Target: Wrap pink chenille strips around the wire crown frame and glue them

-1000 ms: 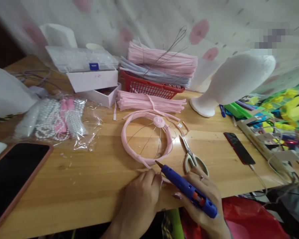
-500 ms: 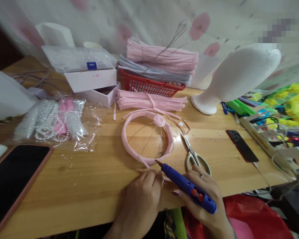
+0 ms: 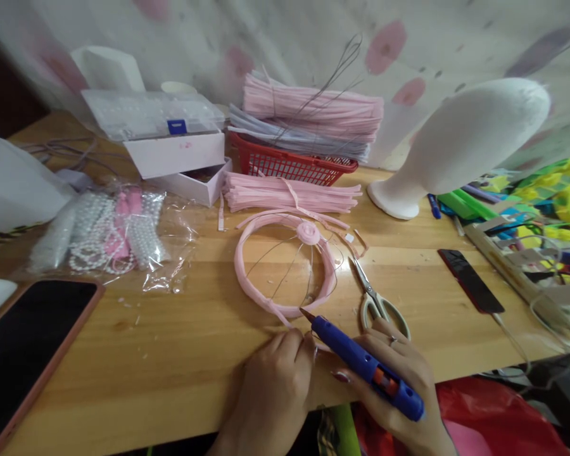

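Note:
A pink-wrapped ring (image 3: 243,278) lies on the wooden table, crossed by thin wires, with a pink coiled rose (image 3: 308,232) on its far right side. My left hand (image 3: 278,386) is closed at the ring's near edge, its fingertips pinching a thin pink strip (image 3: 281,315) that trails off the ring. In my right hand (image 3: 403,373) is a blue hot glue pen (image 3: 356,351), its copper-coloured tip pointing at the near rim of the ring. Another bit of pink strip shows between the two hands, partly hidden by the pen. Scissors (image 3: 371,291) with pale handles lie beside my right hand.
Behind the ring are a bundle of pink pipe cleaners (image 3: 266,193) and a red basket (image 3: 285,166) heaped with more. A white foam head (image 3: 475,136) stands right of them. Phones (image 3: 470,278) and bagged pearl beads (image 3: 142,244) lie to the sides.
The whole view has shifted slightly, so everything sits a little further right. Both hands keep the same hold, and the pen tip stays near the ring's near edge.

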### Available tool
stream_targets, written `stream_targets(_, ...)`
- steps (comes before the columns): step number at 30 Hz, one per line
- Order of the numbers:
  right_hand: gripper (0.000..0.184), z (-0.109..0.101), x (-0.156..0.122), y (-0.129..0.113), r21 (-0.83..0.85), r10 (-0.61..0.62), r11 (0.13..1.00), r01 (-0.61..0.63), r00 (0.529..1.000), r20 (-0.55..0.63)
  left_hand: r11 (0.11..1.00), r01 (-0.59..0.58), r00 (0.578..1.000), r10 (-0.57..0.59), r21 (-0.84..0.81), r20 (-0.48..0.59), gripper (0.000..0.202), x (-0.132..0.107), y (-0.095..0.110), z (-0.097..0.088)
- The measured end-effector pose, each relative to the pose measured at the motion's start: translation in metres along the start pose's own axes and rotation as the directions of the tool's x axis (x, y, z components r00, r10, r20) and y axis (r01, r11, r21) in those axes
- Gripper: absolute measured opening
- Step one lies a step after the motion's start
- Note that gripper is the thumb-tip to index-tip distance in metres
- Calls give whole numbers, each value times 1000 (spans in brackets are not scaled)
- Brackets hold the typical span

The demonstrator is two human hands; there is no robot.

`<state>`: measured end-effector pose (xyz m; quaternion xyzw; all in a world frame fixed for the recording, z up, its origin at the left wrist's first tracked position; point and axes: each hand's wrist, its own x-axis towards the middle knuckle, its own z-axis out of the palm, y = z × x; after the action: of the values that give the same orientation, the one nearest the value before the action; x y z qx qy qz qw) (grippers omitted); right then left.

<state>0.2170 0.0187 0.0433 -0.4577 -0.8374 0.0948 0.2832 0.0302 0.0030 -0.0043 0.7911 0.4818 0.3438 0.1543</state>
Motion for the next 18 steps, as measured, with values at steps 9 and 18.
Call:
stream_targets(9,14,-1,1,2,16,-1,1000,1,1000,5,1000,12,1000,-12,7,15,25,-2,-3,4)
stream_targets(18,11,2,0,1,88,57,995,-47,992,-109,998,3,1000,-3,60,-7,26,-4,-3,2)
